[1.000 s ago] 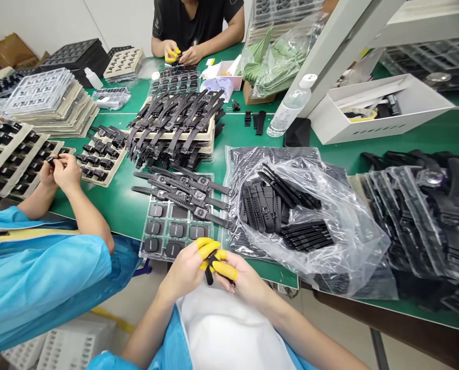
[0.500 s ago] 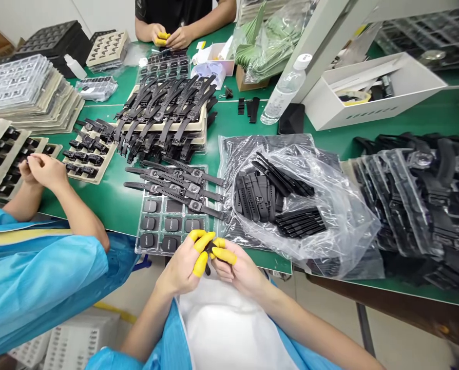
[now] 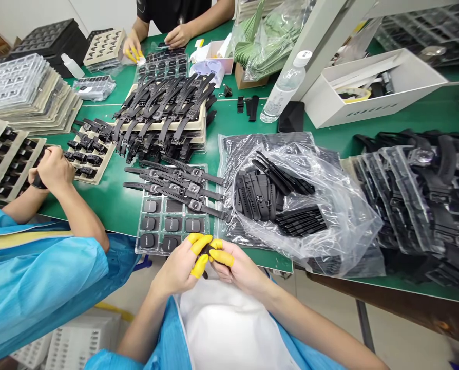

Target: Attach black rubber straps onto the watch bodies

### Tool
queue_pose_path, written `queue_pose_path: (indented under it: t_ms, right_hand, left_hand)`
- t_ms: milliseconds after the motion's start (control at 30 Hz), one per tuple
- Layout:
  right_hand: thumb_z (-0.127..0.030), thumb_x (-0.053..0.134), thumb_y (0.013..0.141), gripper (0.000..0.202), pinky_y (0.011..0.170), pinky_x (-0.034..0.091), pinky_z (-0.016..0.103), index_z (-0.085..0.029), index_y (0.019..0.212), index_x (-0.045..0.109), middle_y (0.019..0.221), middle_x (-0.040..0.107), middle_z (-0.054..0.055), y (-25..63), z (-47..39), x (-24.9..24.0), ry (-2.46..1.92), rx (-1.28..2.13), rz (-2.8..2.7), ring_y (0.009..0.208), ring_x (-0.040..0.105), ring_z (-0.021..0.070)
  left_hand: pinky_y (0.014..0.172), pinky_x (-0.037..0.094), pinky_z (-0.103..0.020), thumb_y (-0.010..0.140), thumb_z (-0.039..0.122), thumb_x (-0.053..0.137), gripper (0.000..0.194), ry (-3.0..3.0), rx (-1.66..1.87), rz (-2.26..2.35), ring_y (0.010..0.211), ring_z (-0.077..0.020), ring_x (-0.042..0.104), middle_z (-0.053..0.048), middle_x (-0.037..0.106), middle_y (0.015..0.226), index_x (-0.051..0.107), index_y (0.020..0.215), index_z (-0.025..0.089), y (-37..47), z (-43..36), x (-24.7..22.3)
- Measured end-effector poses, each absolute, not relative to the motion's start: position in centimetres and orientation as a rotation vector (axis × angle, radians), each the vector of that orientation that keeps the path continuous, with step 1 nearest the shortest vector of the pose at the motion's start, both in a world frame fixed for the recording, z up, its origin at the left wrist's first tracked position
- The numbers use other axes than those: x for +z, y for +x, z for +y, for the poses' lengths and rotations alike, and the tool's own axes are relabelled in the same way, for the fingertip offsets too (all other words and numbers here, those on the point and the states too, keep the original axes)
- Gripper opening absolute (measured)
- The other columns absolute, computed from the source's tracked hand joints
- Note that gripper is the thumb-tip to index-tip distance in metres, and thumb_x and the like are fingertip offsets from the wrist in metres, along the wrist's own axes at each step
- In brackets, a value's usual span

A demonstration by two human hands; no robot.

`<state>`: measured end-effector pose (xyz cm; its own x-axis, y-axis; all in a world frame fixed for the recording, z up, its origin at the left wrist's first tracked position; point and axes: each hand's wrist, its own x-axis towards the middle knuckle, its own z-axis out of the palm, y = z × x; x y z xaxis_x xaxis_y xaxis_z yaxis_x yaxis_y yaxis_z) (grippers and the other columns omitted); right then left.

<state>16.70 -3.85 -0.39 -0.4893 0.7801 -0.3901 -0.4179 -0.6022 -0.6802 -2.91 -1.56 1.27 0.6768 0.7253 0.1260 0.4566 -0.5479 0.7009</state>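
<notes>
Just beside the compartmented plastic tray (image 3: 160,226), clamped a small, mostly hidden black part (image 3: 206,250) between left hand (image 3: 178,266) and right hand (image 3: 240,264), probably steadying it from both sides.

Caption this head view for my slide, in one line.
Left hand and right hand, wearing yellow finger covers, hold a black piece near a tray and a bag of straps.

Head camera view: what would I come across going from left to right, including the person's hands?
Stack of trays → left hand → small black piece → right hand → water bottle → open white box.
</notes>
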Motion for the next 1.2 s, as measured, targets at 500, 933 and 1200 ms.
queue_pose_path:
  t_ms: [500,933,1200]
  right_hand:
    - [-0.026,0.045,0.107,0.026,0.069,0.047,0.033,-0.017,0.117,0.067,0.106,0.073,0.012,15.5,3.9,2.4,-1.627,0.795,-2.383,0.089,0.071,0.0260]
    - [-0.034,0.047,0.107,0.026,0.070,0.050,0.034,-0.019,0.115,0.068,0.111,0.068,0.013,19.8,4.7,2.7,-1.824,0.436,-2.137,0.103,0.066,0.0277]
    - [-0.032,0.051,0.100,0.034,0.077,0.053,0.047,-0.013,0.124,0.065,0.118,0.062,0.021,26.0,7.6,1.6,-2.066,0.170,-1.833,0.107,0.057,0.0378]
  left_hand:
    - [0.090,0.051,-0.041,0.092,0.007,0.045,0.034,2.519,-0.056,1.442,0.098,-0.0268,0.065,-0.011,0.074,0.111,0.068,0.114,0.019,-12.5,9.4,4.2]
    - [0.101,0.046,-0.051,0.098,0.028,0.054,0.016,2.694,0.196,1.638,0.117,-0.0353,0.054,-0.018,0.063,0.119,0.065,0.102,0.018,-12.5,12.1,0.7]
    - [0.085,0.050,-0.050,0.087,0.022,0.050,0.030,2.739,-0.355,1.701,0.108,-0.0383,0.058,-0.021,0.070,0.116,0.070,0.108,0.016,-13.6,9.6,1.7]
